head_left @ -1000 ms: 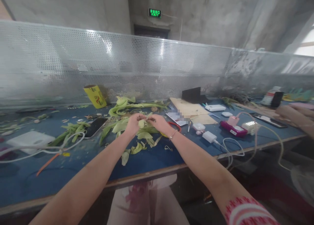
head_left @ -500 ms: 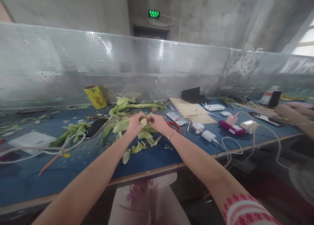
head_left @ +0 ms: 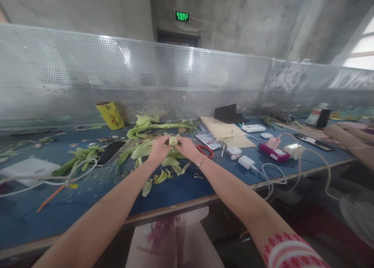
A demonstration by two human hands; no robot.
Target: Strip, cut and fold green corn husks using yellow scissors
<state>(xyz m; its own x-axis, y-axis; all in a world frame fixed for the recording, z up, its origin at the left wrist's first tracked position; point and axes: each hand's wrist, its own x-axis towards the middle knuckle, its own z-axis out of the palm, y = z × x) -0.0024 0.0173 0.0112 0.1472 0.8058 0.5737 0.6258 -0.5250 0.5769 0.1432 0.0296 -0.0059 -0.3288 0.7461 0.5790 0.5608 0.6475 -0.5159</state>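
Observation:
Between my two hands is a small pale green plant piece (head_left: pixel 173 141), its round end facing me. My left hand (head_left: pixel 159 148) grips it from the left, fingers curled and partly hidden. From the right, my right hand (head_left: pixel 187 148) closes on the same piece. Long green leaves (head_left: pixel 143 150) lie under and left of my hands on the blue table (head_left: pixel 181 190). Torn leaf pieces (head_left: pixel 162 177) are scattered just in front. More green stalks (head_left: pixel 146 126) lie behind my hands.
Left are a phone (head_left: pixel 112 152), cables, a white box (head_left: pixel 30 171) and a yellow tube (head_left: pixel 111 115). Right are red-handled scissors (head_left: pixel 204 151), brown paper (head_left: pixel 224 129), chargers and a purple device (head_left: pixel 274 152). Another person's arm (head_left: pixel 344 137) reaches in at far right.
The plant piece between my hands has turned and sits slightly higher, its round end now more visible. The view has shifted slightly to the right.

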